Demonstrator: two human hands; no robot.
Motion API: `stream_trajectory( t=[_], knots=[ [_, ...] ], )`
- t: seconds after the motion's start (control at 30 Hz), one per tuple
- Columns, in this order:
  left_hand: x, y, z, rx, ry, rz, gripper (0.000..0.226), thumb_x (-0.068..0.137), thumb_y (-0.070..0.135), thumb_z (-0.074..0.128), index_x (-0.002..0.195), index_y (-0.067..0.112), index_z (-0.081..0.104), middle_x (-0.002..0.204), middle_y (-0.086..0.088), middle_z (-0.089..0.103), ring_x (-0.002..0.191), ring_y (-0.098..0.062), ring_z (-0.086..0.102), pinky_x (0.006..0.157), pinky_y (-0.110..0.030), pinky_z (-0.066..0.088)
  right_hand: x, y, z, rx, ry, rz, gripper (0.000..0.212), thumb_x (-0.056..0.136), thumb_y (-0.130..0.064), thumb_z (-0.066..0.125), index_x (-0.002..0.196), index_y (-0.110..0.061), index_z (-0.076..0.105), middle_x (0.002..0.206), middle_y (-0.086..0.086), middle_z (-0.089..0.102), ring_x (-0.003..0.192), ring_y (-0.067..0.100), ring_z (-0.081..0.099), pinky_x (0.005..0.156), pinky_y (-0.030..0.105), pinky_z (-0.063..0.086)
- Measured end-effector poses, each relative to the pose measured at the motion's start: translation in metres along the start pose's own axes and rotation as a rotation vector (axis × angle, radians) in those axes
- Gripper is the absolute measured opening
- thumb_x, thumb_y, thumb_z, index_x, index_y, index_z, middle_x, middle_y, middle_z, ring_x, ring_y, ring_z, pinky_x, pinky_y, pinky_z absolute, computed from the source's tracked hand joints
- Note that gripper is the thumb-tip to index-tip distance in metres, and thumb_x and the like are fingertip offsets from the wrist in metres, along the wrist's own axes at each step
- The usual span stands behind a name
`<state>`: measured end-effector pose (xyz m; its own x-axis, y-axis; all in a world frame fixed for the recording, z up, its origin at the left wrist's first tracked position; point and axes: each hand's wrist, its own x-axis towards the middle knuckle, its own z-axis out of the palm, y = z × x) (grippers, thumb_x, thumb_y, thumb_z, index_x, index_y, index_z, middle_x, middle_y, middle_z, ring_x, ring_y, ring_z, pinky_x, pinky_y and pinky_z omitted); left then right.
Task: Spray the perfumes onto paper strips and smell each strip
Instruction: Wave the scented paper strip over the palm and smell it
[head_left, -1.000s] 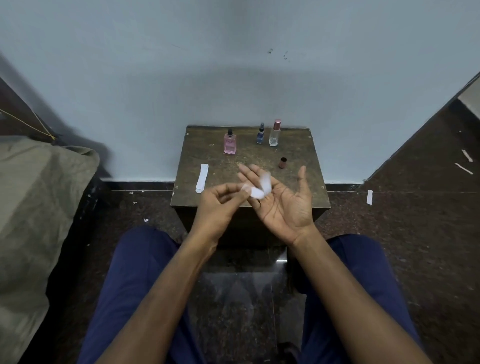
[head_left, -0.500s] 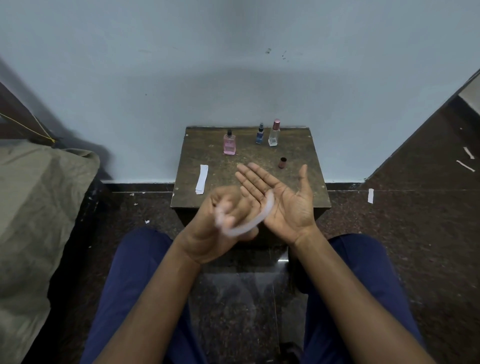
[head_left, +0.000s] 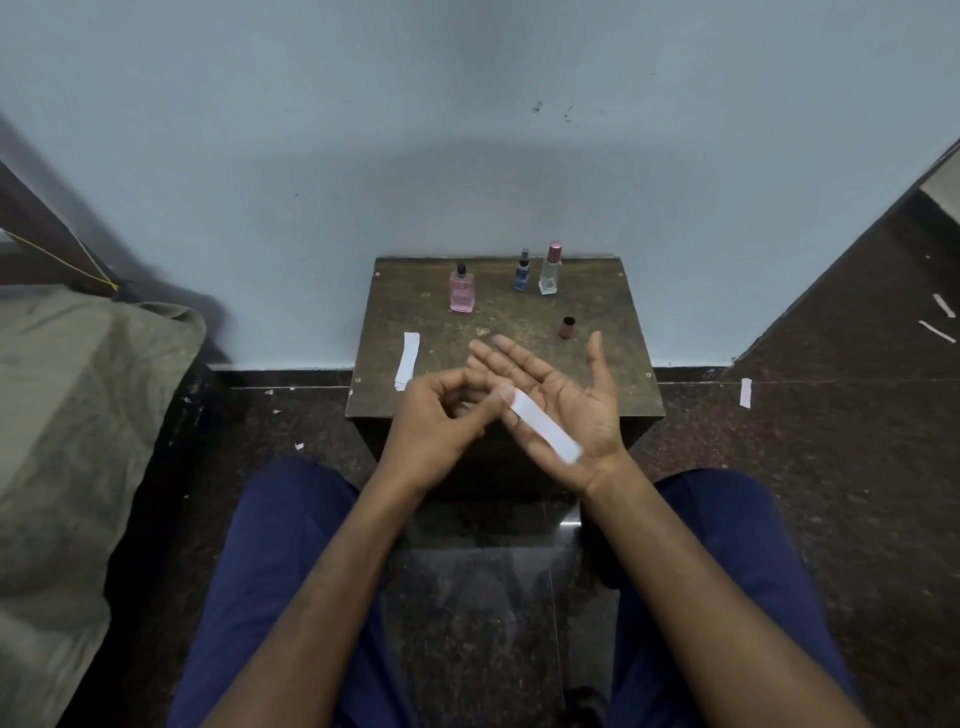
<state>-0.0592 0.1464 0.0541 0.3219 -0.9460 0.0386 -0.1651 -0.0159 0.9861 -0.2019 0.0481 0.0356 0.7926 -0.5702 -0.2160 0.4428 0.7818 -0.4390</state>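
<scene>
A seated person's left hand (head_left: 441, 421) pinches one end of a white paper strip (head_left: 545, 427) between thumb and fingertips, laying it across the flat, upturned palm of the right hand (head_left: 561, 400), whose fingers are straight and grip nothing. Half a second ago the same strip was a blurred arc swinging beside the palm, and a second ago it was bunched at the fingertips; it now lies straight from the base of the fingers toward the wrist. This looks like the strip being flattened or wiped before it is sprayed or smelled, though which cannot be told.

Both hands hover over the near edge of the small wooden worktop (head_left: 613, 312). Along its far edge stand a pink perfume bottle (head_left: 461, 291), a small blue bottle (head_left: 522, 271) and a clear bottle with a pink cap (head_left: 550, 269). A loose brown cap (head_left: 567, 327) stands nearer the right side, and a stack of spare strips (head_left: 408, 359) overhangs the near left corner.

Faint lettering shows on the pink bottle but is too small to read; no other writing is legible.
</scene>
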Motion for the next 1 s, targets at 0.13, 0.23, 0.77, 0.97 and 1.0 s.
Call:
stream_trajectory(
  t=[0.13, 0.23, 0.77, 0.97, 1.0],
  knots=[
    [0.006, -0.004, -0.008, 0.065, 0.096, -0.023, 0.010, 0.096, 0.023, 0.081, 0.102, 0.015, 0.082, 0.088, 0.000, 0.083, 0.071, -0.010, 0.075, 0.069, -0.025, 0.061, -0.003, 0.000, 0.008, -0.228, 0.116, 0.073, 0.089, 0.103, -0.073, 0.038, 0.152, 0.000, 0.052, 0.151, 0.025, 0.059, 0.142, 0.037, 0.057, 0.122, 0.047, 0.044],
    [0.006, -0.008, -0.014, 0.095, 0.229, -0.040, 0.010, 0.095, 0.028, 0.083, 0.102, 0.020, 0.083, 0.086, 0.004, 0.083, 0.076, -0.007, 0.078, 0.073, -0.026, 0.062, -0.006, 0.002, 0.013, -0.431, 0.226, 0.118, 0.073, 0.106, -0.061, 0.048, 0.142, 0.000, 0.062, 0.137, 0.022, 0.070, 0.128, 0.036, 0.069, 0.104, 0.043, 0.059],
    [0.006, 0.001, -0.019, -0.167, 0.417, -0.055, 0.013, 0.096, 0.024, 0.080, 0.106, 0.016, 0.082, 0.092, -0.002, 0.081, 0.061, -0.008, 0.065, 0.057, -0.012, 0.047, -0.039, -0.023, 0.028, -0.627, 0.366, -0.308, 0.023, 0.093, 0.007, 0.073, 0.116, 0.005, 0.073, 0.103, 0.017, 0.081, 0.092, 0.026, 0.080, 0.080, 0.025, 0.066],
    [0.005, 0.003, -0.018, -0.136, 0.436, -0.020, 0.013, 0.096, 0.026, 0.081, 0.105, 0.017, 0.082, 0.090, -0.001, 0.081, 0.063, -0.010, 0.067, 0.061, -0.018, 0.052, -0.043, -0.026, 0.030, -0.799, 0.398, -0.436, 0.023, 0.088, 0.000, 0.082, 0.110, -0.003, 0.075, 0.097, 0.014, 0.082, 0.092, 0.025, 0.081, 0.079, 0.029, 0.066],
    [0.005, 0.003, -0.019, -0.107, 0.443, -0.009, 0.013, 0.095, 0.027, 0.082, 0.105, 0.018, 0.082, 0.090, -0.001, 0.081, 0.063, -0.011, 0.068, 0.062, -0.022, 0.054, -0.043, -0.026, 0.029, -0.844, 0.410, -0.460, 0.023, 0.087, -0.002, 0.084, 0.109, -0.004, 0.075, 0.094, 0.013, 0.082, 0.090, 0.025, 0.081, 0.078, 0.030, 0.066]
  ],
)
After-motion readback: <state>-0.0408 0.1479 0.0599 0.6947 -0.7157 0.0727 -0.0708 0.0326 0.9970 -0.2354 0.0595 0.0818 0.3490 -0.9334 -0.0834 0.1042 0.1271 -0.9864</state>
